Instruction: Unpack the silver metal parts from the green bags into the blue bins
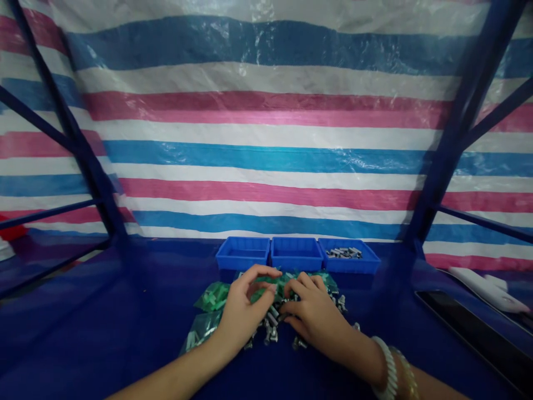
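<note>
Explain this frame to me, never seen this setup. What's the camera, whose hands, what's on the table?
There is no machine here, and only one picture: it comes from a camera worn on a person's head, looking forward and down at their own bare hands.

The left hand and right hand rest on a pile of small metal parts on a dark blue table. Whether either hand actually grips a part, I cannot tell.

Small green bags of similar parts lie left of the pile. Behind it stand three blue trays in a row; only the right tray holds metal parts. A white bracelet is on the right wrist. A striped tarp hangs behind, and a dark flat panel lies at the right.
</note>
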The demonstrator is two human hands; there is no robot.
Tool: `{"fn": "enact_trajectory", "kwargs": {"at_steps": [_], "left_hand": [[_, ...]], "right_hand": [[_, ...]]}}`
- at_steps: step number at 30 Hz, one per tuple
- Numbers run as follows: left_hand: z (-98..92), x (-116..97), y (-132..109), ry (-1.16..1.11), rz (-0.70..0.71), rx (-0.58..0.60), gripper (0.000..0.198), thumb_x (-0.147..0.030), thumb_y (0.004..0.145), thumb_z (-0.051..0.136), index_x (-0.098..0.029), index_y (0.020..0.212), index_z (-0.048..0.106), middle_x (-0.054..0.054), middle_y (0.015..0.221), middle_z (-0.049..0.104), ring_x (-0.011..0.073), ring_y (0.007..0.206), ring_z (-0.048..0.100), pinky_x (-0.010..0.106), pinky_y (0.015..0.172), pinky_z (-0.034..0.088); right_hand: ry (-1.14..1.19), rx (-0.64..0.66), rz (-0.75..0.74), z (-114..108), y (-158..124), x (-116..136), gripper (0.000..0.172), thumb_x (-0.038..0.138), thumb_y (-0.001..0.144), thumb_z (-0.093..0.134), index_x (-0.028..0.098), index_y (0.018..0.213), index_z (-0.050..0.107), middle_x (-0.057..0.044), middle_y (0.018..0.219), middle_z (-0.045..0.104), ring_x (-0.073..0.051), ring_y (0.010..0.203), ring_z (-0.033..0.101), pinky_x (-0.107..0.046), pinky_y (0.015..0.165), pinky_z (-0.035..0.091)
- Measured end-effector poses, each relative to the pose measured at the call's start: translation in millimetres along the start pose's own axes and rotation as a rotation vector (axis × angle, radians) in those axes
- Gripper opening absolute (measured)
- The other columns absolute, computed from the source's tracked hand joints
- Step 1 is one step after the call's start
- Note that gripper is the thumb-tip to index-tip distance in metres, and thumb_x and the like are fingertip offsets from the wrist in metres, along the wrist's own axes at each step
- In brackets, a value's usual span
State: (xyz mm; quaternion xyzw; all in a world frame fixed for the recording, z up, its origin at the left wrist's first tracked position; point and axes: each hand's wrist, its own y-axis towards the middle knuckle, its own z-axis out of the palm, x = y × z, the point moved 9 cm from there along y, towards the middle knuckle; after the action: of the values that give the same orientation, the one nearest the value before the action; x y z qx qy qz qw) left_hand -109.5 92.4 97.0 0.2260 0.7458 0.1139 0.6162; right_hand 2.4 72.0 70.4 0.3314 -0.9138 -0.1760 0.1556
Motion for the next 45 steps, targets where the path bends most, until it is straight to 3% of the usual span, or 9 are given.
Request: {"fn": "enact_trajectory", "kwargs": {"at_steps": [6,11,14,23,29,32,35,39,45], "left_hand": [[1.6,2.4,-1.0,-0.051,-0.079,0.005,0.013,-0.025,0.079,0.064,-0.018,0.09,0.066,0.005,0.09,0.068,0.0197,0.086,0.064,0.029,0.074,0.05],[21.6,13.3,-5.9,-0.219,-0.233,0.142,0.027,-0.038,0.08,0.069,-0.017,0.094,0.061,-0.002,0.067,0.062,0.0143,0.063,0.062,0.026,0.06,0.05],[33.8,18.9,-10.7,-0.305,-0.323,0.23,0.032,-0.044,0.078,0.071,-0.016,0.089,0.06,-0.003,0.062,0.06,0.0131,0.055,0.061,0.024,0.053,0.05],[38.9,16.6,-15.5,-0.336,-0.377,0.284,0.031,-0.044,0.08,0.07,-0.015,0.083,0.061,-0.001,0.065,0.061,0.0127,0.061,0.062,0.023,0.057,0.051],[27.4,6.2,-10.0,-0.299,-0.206,0.206,0.011,-0.024,0.08,0.071,-0.017,0.081,0.062,0.0,0.076,0.064,0.0125,0.073,0.061,0.021,0.065,0.048],[22.7,-6.0,-8.3,-0.276,-0.075,0.168,0.008,-0.015,0.078,0.07,-0.018,0.081,0.064,0.002,0.087,0.063,0.0149,0.081,0.062,0.023,0.069,0.05],[22.5,-15.7,-9.4,-0.211,0.011,0.168,0.008,-0.01,0.077,0.067,-0.018,0.077,0.065,0.003,0.086,0.062,0.0159,0.082,0.063,0.025,0.072,0.052],[24.5,-17.1,-10.2,-0.186,0.04,0.178,0.011,-0.007,0.078,0.065,-0.019,0.079,0.066,0.003,0.086,0.063,0.0158,0.083,0.064,0.025,0.074,0.053],[25.6,-9.4,-8.3,-0.213,-0.005,0.163,0.005,-0.014,0.078,0.068,-0.018,0.08,0.066,0.004,0.087,0.062,0.0174,0.083,0.064,0.025,0.071,0.054]], "right_hand": [[0.377,-0.225,0.09,-32.6,-3.7,-20.7,0.017,0.006,0.077,0.066,0.019,0.087,0.063,-0.002,0.086,0.067,-0.019,0.083,0.061,-0.032,0.076,0.043],[0.473,-0.345,0.102,-50.9,-10.2,-22.9,0.011,0.011,0.078,0.064,0.019,0.084,0.06,-0.001,0.077,0.064,-0.017,0.073,0.061,-0.028,0.066,0.045],[0.488,-0.373,0.032,-56.1,-11.8,-11.7,0.008,0.012,0.082,0.062,0.02,0.084,0.06,-0.001,0.077,0.065,-0.017,0.072,0.062,-0.029,0.068,0.045],[0.594,-0.402,-0.039,-59.0,-14.2,-4.7,0.007,0.016,0.083,0.067,0.021,0.085,0.064,-0.001,0.078,0.068,-0.016,0.073,0.062,-0.035,0.083,0.045],[0.925,-0.296,0.185,-44.5,-15.3,-18.0,0.032,0.039,0.084,0.066,0.023,0.111,0.061,-0.005,0.092,0.065,-0.019,0.08,0.061,-0.03,0.07,0.05],[1.098,-0.14,0.315,-20.2,-14.0,-23.6,0.037,0.05,0.093,0.049,0.02,0.085,0.067,-0.002,0.07,0.062,-0.015,0.062,0.058,-0.025,0.057,0.047],[1.138,-0.051,0.35,-5.4,-11.9,-25.0,0.042,0.051,0.089,0.056,0.017,0.065,0.065,0.001,0.058,0.059,-0.011,0.05,0.052,-0.023,0.049,0.041],[1.229,-0.08,0.379,-1.8,-11.2,-29.4,0.023,0.04,0.077,0.073,0.017,0.075,0.068,0.002,0.062,0.062,-0.011,0.056,0.056,-0.022,0.055,0.046],[1.156,-0.206,0.345,-15.2,-11.6,-32.6,0.018,0.029,0.072,0.077,0.018,0.08,0.066,0.002,0.07,0.061,-0.012,0.062,0.056,-0.022,0.058,0.047]]}}
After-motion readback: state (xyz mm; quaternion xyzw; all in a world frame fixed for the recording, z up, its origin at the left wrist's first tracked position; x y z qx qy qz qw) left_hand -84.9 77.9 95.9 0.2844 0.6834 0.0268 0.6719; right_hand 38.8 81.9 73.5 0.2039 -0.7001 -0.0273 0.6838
